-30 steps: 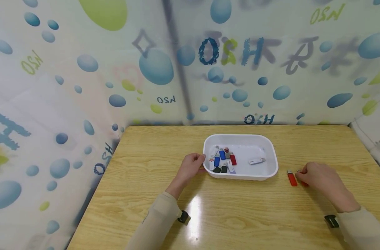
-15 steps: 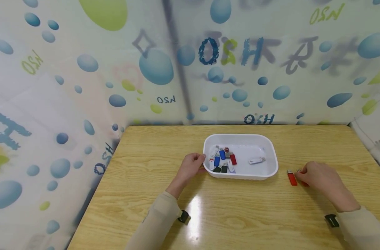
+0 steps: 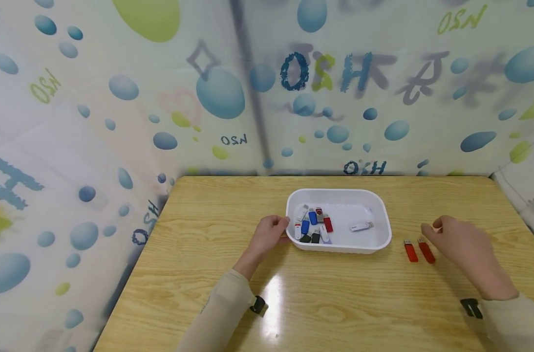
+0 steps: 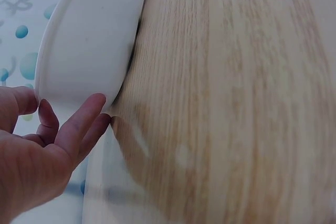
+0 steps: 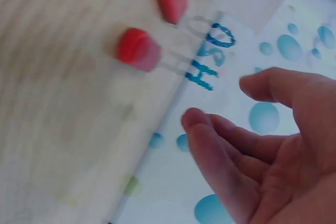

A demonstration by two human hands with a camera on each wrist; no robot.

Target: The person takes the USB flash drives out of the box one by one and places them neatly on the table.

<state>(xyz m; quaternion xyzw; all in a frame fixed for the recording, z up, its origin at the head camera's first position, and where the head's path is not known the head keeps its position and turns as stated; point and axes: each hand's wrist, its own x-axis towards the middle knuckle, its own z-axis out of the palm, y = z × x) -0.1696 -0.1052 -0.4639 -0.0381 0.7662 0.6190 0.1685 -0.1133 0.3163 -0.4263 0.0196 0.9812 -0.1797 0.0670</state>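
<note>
I'm watching the person's left hand (image 3: 268, 232) gripping the white tub (image 3: 339, 248) at its left end, the thumb and fingers pinching in at the rim; on my left wrist feed, other fingertips are resting against the tub's outer wall. The right hand (image 3: 464, 244) is hovering out to the right of the tub, its thumb and forefinger standing moderately apart with a plain gap between them.

Between the tub and that hand, I'm seeing two red USB sticks lying side by side on the wooden table (image 3: 231, 205): the left red stick (image 3: 411, 253) is lying just beside the tub's right end, and the right red stick (image 3: 427, 251) is lying a little farther out, near the fingertips but apart from them. Both are pointing their metal plugs toward the table's far edge.

Inside the tub, a mixed cluster of sticks is filling the left part, including two blue sticks (image 3: 312, 217), while a lone white stick (image 3: 359, 227) is lying in the right part. Behind the tub, a patterned backdrop (image 3: 267, 98) is hanging.
</note>
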